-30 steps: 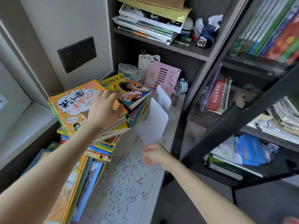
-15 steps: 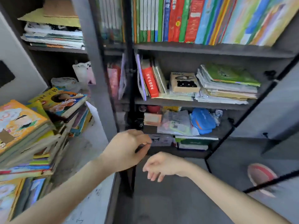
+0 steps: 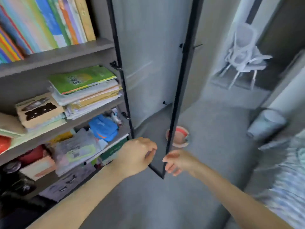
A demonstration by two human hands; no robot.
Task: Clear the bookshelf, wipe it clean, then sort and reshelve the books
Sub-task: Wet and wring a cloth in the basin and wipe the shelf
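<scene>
The bookshelf (image 3: 66,52) fills the left side. Upright colourful books (image 3: 41,25) stand on its top shelf. Below them lies a flat stack with a green book (image 3: 82,79) on top, next to a beige book (image 3: 38,109). The lowest shelves hold papers and a blue pouch (image 3: 104,128). The shelf's glass door (image 3: 176,96), framed in black, stands swung out. My left hand (image 3: 137,156) hovers in front of the door's lower corner with curled fingers and holds nothing. My right hand (image 3: 177,162) is at the door's outer edge, fingers loosely bent and touching the frame.
A pink slipper (image 3: 179,137) lies on the grey floor behind the door. A white office chair (image 3: 244,55) stands far right at the back. A pale blue bin (image 3: 267,123) sits by the right wall. Bare floor (image 3: 165,204) lies below my arms.
My view has swung right, from the desk's book piles to the shelf and its open door. Both hands moved off the desk to the door's lower edge.
</scene>
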